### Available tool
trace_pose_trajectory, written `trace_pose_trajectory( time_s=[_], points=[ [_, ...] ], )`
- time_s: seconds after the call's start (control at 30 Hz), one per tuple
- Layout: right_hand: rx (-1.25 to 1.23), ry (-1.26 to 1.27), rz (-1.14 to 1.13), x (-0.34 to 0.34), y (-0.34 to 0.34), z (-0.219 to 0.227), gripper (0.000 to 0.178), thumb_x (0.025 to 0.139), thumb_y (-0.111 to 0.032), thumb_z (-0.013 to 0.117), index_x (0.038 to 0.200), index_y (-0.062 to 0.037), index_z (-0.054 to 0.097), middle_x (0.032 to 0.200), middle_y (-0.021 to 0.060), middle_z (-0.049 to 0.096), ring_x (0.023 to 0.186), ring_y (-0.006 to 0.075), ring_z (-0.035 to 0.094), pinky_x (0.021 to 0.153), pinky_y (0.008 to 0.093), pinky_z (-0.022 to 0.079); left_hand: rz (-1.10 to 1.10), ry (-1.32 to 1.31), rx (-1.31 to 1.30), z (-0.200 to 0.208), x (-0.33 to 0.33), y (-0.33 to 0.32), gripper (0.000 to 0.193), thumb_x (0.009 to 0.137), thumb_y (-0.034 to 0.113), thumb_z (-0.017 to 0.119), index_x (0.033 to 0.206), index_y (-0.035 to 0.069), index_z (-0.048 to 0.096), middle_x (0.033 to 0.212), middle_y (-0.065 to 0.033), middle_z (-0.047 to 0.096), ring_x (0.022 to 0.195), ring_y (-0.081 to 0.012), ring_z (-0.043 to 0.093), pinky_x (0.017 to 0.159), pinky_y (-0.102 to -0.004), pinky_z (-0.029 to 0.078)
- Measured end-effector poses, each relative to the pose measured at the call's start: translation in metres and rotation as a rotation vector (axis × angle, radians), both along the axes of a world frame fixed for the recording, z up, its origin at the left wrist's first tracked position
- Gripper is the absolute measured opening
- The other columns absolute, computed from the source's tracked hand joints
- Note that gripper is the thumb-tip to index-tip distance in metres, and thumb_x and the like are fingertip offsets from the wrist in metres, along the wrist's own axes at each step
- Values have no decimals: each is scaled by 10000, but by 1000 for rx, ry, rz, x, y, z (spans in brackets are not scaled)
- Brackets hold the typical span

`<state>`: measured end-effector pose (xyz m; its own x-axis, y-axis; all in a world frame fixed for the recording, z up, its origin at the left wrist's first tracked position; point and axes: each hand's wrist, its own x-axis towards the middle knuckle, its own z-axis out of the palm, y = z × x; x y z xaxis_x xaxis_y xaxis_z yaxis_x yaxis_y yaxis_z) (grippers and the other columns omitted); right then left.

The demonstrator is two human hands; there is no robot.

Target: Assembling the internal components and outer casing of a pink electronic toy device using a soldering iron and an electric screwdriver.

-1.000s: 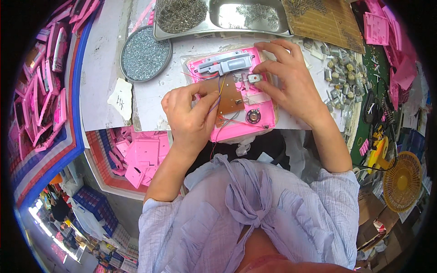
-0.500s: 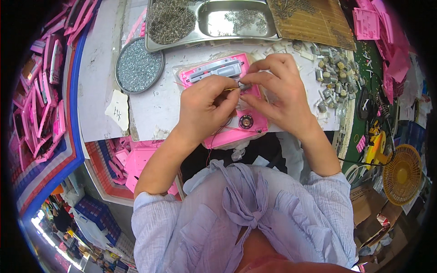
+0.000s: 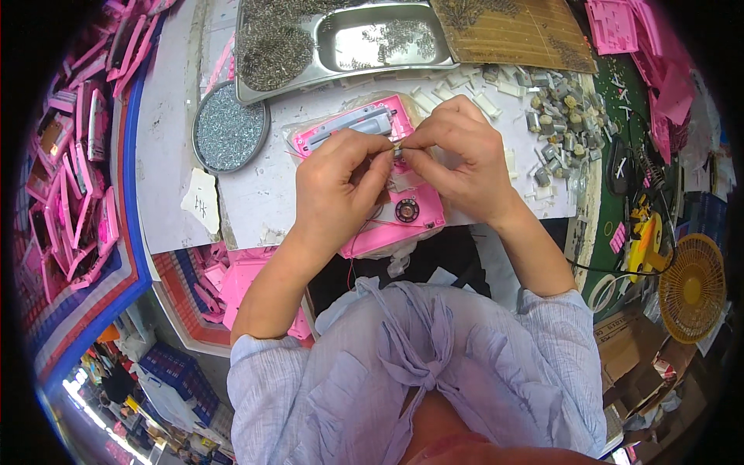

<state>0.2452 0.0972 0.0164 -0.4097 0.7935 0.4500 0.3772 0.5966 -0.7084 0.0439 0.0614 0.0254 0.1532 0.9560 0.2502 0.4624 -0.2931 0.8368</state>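
My left hand [image 3: 341, 177] and my right hand [image 3: 463, 155] meet fingertip to fingertip over a pink plastic casing [image 3: 364, 246]. Between them is a small silvery motor [image 3: 398, 153], mostly covered by the fingers. My right thumb and index finger pinch it, and the left thumb and index finger are closed against its other side; whether they grip the motor or a thin wire on it is hidden. Set into the casing are a long grey part [image 3: 353, 128] and a round black speaker-like disc [image 3: 407, 210]. Thin red wires [image 3: 387, 223] trail out near the disc.
A dark round tray [image 3: 230, 128] of small screws stands left, beside a torn white paper [image 3: 200, 200]. Behind are a metal tray [image 3: 457, 63] of tiny metal parts and a brown board [image 3: 535, 39]. Many small motors [image 3: 570, 120] lie right; pink casings [image 3: 81, 194] fill a left bin.
Both hands have come closer together, the right moving left and the motor with it. The view has shifted slightly. The casing stays beneath the hands.
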Motion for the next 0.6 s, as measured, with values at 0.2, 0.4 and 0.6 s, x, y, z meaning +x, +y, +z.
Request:
trace_pose_trajectory(
  time_s=[0.2,0.4,0.6],
  points=[
    [36,17,-453,84,-39,17,219,826,4,710,1041,-41,715,981,81,696,959,234,643,902,358,492,73,73,-7,3,0,-11,116,825,33,770,894,17,679,793,-74,638,599,-173,612,538,-296,483],
    [-309,980,-902,279,-104,17,140,1012,-138,627,1077,-29,568,937,83,606,824,189,555,746,377,482,29,243,269,-6,2,-7,134,771,51,782,874,74,699,817,-27,641,719,-219,603,707,-354,432],
    [-224,1005,-1120,326,-88,10,224,1031,-247,627,1110,-40,594,808,43,519,735,166,472,700,374,446,92,363,303,-6,17,-4,144,715,114,809,821,122,713,949,-14,624,924,-243,542,833,-404,352]
  ],
)
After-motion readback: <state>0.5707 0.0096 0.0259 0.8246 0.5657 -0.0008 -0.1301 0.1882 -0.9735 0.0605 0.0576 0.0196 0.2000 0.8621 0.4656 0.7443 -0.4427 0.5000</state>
